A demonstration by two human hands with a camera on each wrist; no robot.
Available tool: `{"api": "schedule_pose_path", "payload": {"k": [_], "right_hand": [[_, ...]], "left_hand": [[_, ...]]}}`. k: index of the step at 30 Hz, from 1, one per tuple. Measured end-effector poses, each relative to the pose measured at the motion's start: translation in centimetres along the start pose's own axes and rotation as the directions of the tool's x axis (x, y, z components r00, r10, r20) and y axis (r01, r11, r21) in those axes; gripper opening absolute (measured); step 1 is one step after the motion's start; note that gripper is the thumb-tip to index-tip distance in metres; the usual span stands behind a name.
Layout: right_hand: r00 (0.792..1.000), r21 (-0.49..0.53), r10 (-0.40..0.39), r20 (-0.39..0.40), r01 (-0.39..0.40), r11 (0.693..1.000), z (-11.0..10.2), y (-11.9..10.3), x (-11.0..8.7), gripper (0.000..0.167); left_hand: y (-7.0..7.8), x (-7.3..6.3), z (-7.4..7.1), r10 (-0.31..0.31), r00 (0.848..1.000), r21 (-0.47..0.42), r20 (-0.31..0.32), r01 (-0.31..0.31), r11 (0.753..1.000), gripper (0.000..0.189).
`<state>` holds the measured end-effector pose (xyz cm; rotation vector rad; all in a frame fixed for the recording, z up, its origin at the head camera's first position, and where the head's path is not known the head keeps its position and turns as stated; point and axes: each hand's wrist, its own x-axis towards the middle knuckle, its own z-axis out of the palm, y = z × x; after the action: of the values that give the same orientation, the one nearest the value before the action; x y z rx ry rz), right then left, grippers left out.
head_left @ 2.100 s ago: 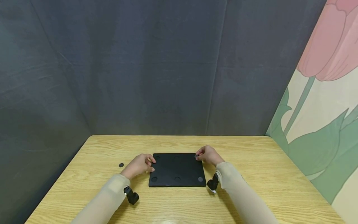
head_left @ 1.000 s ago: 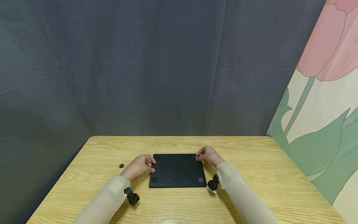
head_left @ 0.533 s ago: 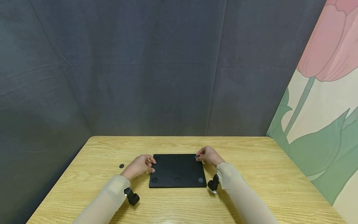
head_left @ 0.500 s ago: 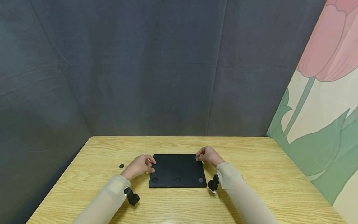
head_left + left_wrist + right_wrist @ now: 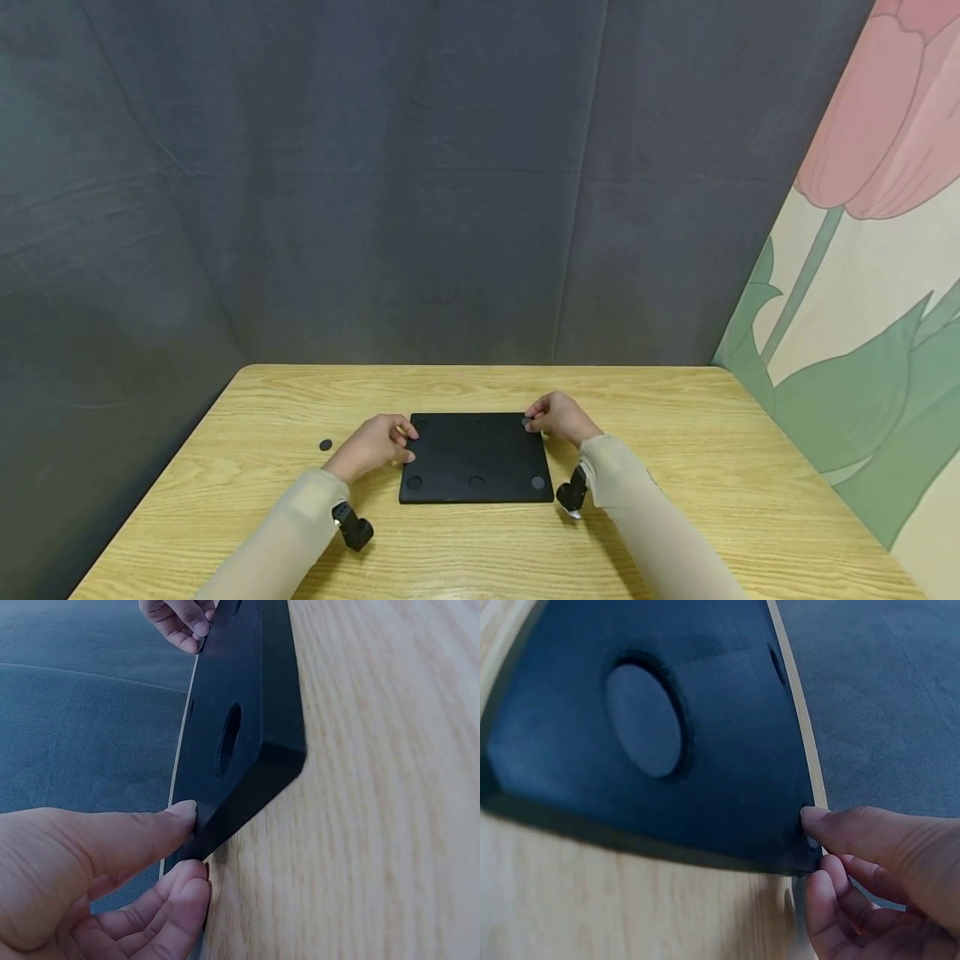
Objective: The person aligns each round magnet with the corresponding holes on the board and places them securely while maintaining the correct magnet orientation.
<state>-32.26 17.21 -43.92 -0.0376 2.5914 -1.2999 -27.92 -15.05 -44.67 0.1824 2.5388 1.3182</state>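
A flat black board point(image 5: 480, 454) with several round recesses lies on the table. At its left edge, my left hand point(image 5: 378, 442) has the thumb on top and the fingertips against the side. My right hand point(image 5: 558, 417) is at the far right corner, thumb and fingertips around a small dark disc point(image 5: 527, 422). The fingers partly cover this disc, and I cannot tell whether it sits in the recess there. A greyish disc point(image 5: 643, 720) fills the near right recess. Another dark disc point(image 5: 326, 445) lies loose on the table, left of the board.
The wooden table point(image 5: 660, 467) extends around the board. Behind it hangs a dark grey curtain point(image 5: 420, 208), and a wall with a painted tulip point(image 5: 862, 125) stands on the right. Small black cameras point(image 5: 352, 525) sit on both wrists.
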Motion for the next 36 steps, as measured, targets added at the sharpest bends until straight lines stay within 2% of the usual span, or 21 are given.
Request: {"api": "schedule_pose_path", "payload": {"k": [5, 16, 36], "right_hand": [[1.0, -0.009, -0.023, 0.012, 0.023, 1.0, -0.14, -0.22, -0.19, 0.009], [1.0, -0.012, 0.0, -0.026, -0.001, 1.0, 0.24, 0.07, 0.36, 0.013], [1.0, -0.004, 0.003, -0.028, -0.003, 1.0, 0.18, 0.15, 0.17, 0.013]], "left_hand": [[0.06, -0.04, -0.06, 0.001, 1.0, 0.011, -0.004, -0.001, 1.0, 0.023], [-0.05, -0.03, -0.09, 0.002, 1.0, 0.033, -0.007, -0.002, 0.999, 0.024], [0.09, -0.07, 0.01, 0.01, 1.0, 0.031, -0.016, -0.009, 0.999, 0.024]]}}
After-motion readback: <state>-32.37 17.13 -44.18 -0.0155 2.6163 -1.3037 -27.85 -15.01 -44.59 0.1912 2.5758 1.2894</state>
